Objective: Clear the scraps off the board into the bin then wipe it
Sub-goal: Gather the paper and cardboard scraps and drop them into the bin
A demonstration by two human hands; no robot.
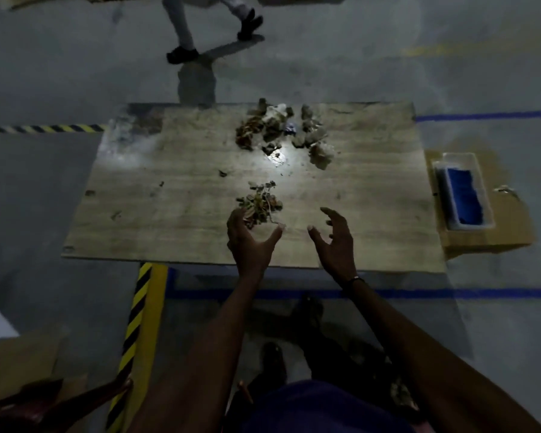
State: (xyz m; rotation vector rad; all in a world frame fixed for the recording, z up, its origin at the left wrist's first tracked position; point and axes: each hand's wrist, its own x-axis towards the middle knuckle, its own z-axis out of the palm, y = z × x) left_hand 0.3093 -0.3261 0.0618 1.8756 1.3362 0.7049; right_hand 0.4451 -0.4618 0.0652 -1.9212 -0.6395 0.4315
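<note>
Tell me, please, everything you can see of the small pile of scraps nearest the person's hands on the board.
The near scrap pile is a loose heap of greenish and brownish bits, seemingly plant stems and leaves, with a few crumbs strewn round it. It lies on the pale wooden board, in the middle towards the near edge, apart from the larger heap further back. The left hand curls against its near left side, fingers at the pile; the right hand hovers spread beside it, not touching.

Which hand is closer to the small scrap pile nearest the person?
Left. The left hand touches the near scrap pile's near-left edge; the right hand hovers apart, to its right.
</note>
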